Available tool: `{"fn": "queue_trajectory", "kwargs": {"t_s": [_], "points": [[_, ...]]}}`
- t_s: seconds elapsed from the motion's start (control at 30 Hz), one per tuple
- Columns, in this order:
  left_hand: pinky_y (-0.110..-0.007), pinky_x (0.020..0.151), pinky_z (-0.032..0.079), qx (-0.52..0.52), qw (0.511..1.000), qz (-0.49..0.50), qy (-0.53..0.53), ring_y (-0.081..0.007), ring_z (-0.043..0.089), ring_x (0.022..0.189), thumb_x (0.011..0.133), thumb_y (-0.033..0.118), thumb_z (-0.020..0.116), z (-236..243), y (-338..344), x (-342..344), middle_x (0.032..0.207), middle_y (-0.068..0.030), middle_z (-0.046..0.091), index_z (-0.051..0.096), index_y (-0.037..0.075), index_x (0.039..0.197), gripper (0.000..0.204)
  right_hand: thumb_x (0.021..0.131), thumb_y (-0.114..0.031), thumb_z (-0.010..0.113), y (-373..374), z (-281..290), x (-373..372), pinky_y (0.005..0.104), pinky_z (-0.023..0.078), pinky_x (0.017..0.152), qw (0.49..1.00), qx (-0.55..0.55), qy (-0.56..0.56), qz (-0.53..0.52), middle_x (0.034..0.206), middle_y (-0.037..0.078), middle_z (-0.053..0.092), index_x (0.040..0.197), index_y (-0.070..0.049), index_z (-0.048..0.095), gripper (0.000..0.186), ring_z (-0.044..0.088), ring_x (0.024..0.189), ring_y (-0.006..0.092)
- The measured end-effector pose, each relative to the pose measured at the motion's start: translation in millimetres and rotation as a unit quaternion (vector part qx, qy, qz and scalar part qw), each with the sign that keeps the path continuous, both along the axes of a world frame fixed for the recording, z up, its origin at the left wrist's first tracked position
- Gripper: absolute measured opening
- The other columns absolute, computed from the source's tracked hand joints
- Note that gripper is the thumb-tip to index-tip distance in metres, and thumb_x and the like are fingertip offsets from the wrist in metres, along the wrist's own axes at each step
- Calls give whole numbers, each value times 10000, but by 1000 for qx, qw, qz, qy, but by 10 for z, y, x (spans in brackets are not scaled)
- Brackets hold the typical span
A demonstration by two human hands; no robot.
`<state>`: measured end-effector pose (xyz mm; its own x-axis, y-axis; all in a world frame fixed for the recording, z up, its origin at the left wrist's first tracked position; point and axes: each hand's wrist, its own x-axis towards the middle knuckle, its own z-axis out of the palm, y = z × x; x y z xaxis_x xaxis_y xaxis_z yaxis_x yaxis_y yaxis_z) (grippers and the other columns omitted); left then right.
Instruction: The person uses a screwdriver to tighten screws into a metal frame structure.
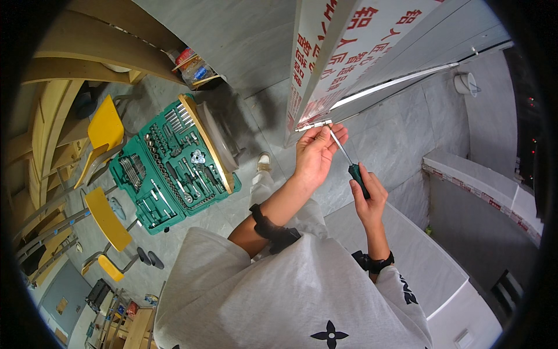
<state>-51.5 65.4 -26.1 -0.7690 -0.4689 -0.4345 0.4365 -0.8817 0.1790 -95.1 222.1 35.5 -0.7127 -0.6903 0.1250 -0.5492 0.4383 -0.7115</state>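
My right hand is wrapped round the dark green handle of a screwdriver. Its thin metal shaft slants up and left to a silver hinge at the end edge of a white panel with red print. My left hand is closed at the hinge, thumb and fingertips pinching by its right end, right beside the screwdriver tip. The fingers partly hide the tip and whatever screw may be there.
To the left, an open green tool case of sockets and wrenches rests on a wooden-edged stool or table. Yellow chairs stand beyond it. A white ledge and a white bucket are at the right.
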Motion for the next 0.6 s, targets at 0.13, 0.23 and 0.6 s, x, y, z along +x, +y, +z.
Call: {"fn": "queue_trajectory", "kwargs": {"t_s": [0.13, 0.23, 0.6], "points": [[-430, 990, 489, -9, 1000, -5, 3, -292, 610, 1054, 972, 130, 537, 40, -8, -15, 1085, -180, 621, 588, -18, 1037, 170, 800, -22, 702, 4, -11, -10, 263, 401, 520, 1000, -8, 4, 0, 697, 85, 556, 1185, 23, 632, 394, 503, 562, 146], [-431, 993, 487, -16, 1000, -4, 2, -294, 609, 1055, 974, 131, 534, 35, -16, -21, 1086, -181, 621, 586, -21, 1044, 175, 800, -17, 700, 6, -38, -24, 264, 402, 522, 1000, -13, 1, 1, 697, 87, 557, 1184, 26, 631, 393, 504, 564, 149], [-441, 1001, 484, -15, 1000, -3, -1, -303, 608, 1060, 977, 120, 522, 52, -20, -23, 1089, -190, 619, 581, -31, 1051, 178, 799, -32, 709, 4, -3, -21, 265, 417, 540, 1000, -6, -7, 0, 705, 92, 567, 1186, 30, 628, 400, 520, 580, 155]]}}
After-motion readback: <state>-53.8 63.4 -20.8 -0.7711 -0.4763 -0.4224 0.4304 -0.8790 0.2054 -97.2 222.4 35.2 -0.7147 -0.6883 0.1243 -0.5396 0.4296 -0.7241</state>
